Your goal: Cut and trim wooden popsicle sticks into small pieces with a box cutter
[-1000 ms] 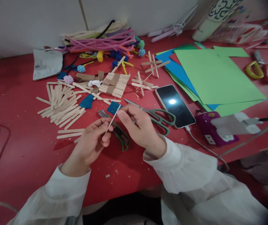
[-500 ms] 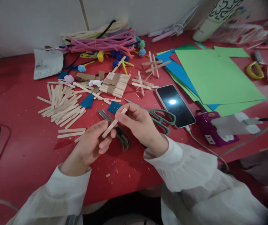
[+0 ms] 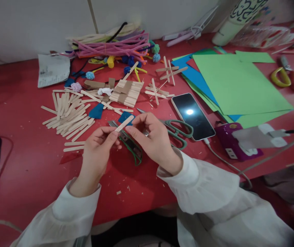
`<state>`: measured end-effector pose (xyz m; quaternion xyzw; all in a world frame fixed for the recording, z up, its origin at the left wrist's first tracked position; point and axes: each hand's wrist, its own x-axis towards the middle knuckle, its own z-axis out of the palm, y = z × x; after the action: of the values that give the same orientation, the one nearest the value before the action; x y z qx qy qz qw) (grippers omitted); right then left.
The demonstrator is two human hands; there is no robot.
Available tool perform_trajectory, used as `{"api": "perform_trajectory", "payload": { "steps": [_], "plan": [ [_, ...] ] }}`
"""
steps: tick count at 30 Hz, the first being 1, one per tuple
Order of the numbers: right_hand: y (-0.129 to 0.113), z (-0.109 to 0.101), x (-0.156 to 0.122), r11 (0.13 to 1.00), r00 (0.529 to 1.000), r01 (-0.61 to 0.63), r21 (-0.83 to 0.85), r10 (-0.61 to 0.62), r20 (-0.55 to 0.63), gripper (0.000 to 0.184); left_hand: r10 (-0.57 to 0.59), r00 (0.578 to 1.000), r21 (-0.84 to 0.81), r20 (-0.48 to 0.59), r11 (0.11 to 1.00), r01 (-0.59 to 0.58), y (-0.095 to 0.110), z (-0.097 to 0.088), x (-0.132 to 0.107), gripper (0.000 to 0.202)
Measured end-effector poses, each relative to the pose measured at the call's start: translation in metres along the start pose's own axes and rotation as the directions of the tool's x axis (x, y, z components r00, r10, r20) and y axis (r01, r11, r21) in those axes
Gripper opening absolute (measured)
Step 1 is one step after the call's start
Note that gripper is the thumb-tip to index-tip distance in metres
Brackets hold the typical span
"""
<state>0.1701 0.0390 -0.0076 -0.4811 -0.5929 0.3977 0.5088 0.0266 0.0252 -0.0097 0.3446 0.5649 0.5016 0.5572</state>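
Observation:
A pale wooden craft stick (image 3: 124, 123) is pinched at its lower end by my left hand (image 3: 97, 151). My right hand (image 3: 154, 140) is beside it, its fingers curled round the stick's upper end. Both hands hover just above the red table (image 3: 26, 151). Directly under them lie green-handled scissors (image 3: 130, 145). A second pair of green scissors (image 3: 179, 129) lies just right of my right hand. Left of my hands is a pile of loose craft sticks (image 3: 68, 115).
A phone (image 3: 192, 116) lies face up right of the scissors, cabled to a purple device (image 3: 230, 137). Green and blue paper sheets (image 3: 233, 84) fill the right side. At the back are pipe cleaners (image 3: 113, 46), a glued stick panel (image 3: 126, 92) and crossed-stick pieces (image 3: 169, 72). Yellow and red scissors (image 3: 288, 77) are far right.
The stick has turned in my fingers, from edge-on to showing its flat face. My left hand rose and slid its grip to the lower end; my right fingers shifted along the upper end.

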Motion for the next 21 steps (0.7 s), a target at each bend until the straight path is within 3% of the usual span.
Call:
{"api": "perform_trajectory", "payload": {
  "steps": [3,5,15,21],
  "plan": [
    [-0.002,0.001,-0.005,0.934,0.968,0.249,-0.256,-0.237,0.078,0.005,0.101,0.994,0.114,-0.033,0.989,-0.097,-0.001,-0.002,-0.002,0.014],
    [0.000,0.002,-0.007,0.887,0.943,0.331,-0.322,-0.299,0.145,0.008,0.123,0.992,0.164,-0.029,0.979,-0.117,-0.001,-0.002,-0.004,0.013],
    [0.004,0.004,-0.007,0.833,0.957,0.289,-0.472,-0.256,0.134,0.013,0.107,0.994,0.204,-0.018,0.974,-0.101,0.001,0.006,-0.013,0.017],
    [0.003,0.004,-0.007,0.792,0.956,0.290,-0.538,-0.267,0.123,0.012,0.190,0.982,0.257,-0.003,0.949,-0.182,0.000,0.009,-0.016,0.012]
  ]
}}
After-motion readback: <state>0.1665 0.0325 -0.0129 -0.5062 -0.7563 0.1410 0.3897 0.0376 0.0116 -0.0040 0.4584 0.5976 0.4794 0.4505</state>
